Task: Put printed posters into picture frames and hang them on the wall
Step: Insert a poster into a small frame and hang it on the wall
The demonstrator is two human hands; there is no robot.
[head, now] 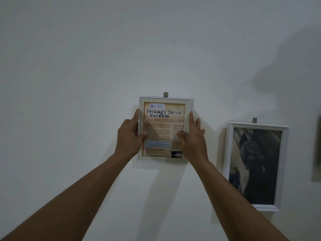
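Against the wall (83, 70), the frame (165, 99) holds a poster (162, 126).

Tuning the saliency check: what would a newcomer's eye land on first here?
The white frame with the tan "Perangi Terus Narkoba" poster, mid-picture against the wall, left hand gripping its left edge and right hand laid flat on its right side. Next, a second framed picture with a dark image hangs lower right from a small grey tab.
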